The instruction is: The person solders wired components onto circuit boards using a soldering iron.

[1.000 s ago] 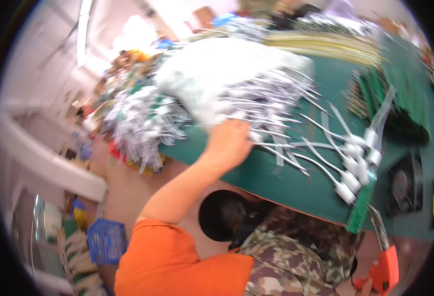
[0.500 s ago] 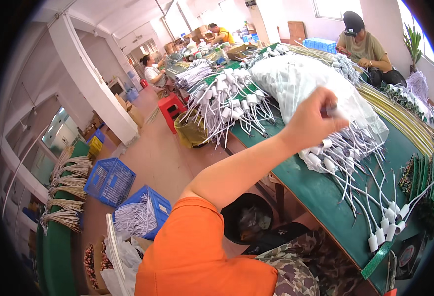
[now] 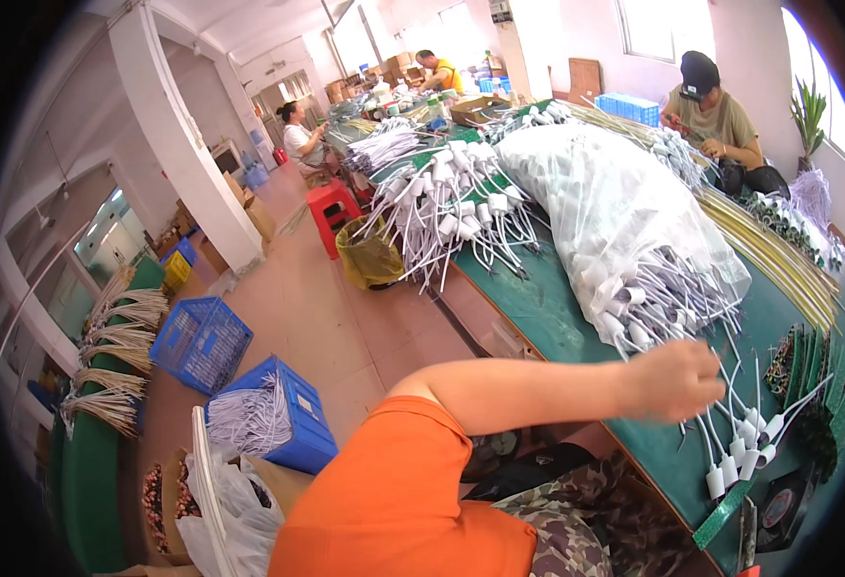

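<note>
Head view: L hand [image 3: 677, 383] is over the near side of the green tabletop [image 3: 538, 308], fingers curled in, approx. a loose fist, a bit blurred; can't tell if anything's gripped. R hand is out of frame, so can't tell its state. Orange sleeve [image 3: 374, 500] & bare forearm [image 3: 528, 396] run up to L hand from its left; camo trousers [image 3: 576, 548] are below it.

Just below & right of L hand: small grp. of white cables w/ cyl. ends [image 3: 748, 464], the cables fanning up twd. the fingers; can't tell if they touch. Green strip [image 3: 722, 514] lies at the near end of that grp., black sq. item [image 3: 783, 510] to its right.

Just beyond L hand: clear plastic bag [image 3: 624, 192], its open end facing the hand, w/ bagged cables [image 3: 658, 308] spilling out. Farther off, up & left of hand: big pile of similar cables [image 3: 451, 192]. Up & right: long yellowish tubes [image 3: 778, 250]; right, nearer: stack of green boards [image 3: 821, 385].

Well left of hand, on floor: 2 blue crates [image 3: 206, 337], nearer one holding white cords [image 3: 249, 418]. Co-worker in dark cap [image 3: 720, 125] sits beyond the tubes, well apart from hand.
</note>
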Demonstrator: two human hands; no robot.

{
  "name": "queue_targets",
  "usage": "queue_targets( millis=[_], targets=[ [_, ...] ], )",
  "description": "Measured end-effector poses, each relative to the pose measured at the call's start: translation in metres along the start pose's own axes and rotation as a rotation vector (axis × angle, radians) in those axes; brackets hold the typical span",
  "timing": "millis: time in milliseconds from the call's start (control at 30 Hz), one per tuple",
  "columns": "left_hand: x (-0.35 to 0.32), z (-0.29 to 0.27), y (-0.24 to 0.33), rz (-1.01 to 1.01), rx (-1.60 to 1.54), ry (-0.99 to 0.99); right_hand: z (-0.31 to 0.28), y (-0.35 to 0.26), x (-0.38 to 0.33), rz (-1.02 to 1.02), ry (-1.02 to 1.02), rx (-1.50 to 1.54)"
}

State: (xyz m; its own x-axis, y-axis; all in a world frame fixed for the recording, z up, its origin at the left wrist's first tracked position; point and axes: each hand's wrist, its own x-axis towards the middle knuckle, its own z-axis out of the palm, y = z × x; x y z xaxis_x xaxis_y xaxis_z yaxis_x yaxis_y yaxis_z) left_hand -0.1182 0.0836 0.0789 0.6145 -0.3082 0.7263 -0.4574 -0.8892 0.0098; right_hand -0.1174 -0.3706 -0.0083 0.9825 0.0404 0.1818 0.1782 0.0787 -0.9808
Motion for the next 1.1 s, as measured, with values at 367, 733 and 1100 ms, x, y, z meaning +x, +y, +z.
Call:
queue_targets(
  millis=[367,733,1100],
  targets=[
    [-0.036,0.085,0.053,-0.120,-0.468,0.028,0.029,-0.021,0.004,-0.115,-0.211,0.105],
    [-0.031,0.085,0.067,-0.088,-0.477,0.014,-0.014,-0.004,-0.032,0.103,-0.061,-0.049],
    [0.004,0.114,0.088,0.051,-0.374,-0.108,-0.010,-0.021,-0.056,-0.029,-0.064,-0.106]
  ],
)
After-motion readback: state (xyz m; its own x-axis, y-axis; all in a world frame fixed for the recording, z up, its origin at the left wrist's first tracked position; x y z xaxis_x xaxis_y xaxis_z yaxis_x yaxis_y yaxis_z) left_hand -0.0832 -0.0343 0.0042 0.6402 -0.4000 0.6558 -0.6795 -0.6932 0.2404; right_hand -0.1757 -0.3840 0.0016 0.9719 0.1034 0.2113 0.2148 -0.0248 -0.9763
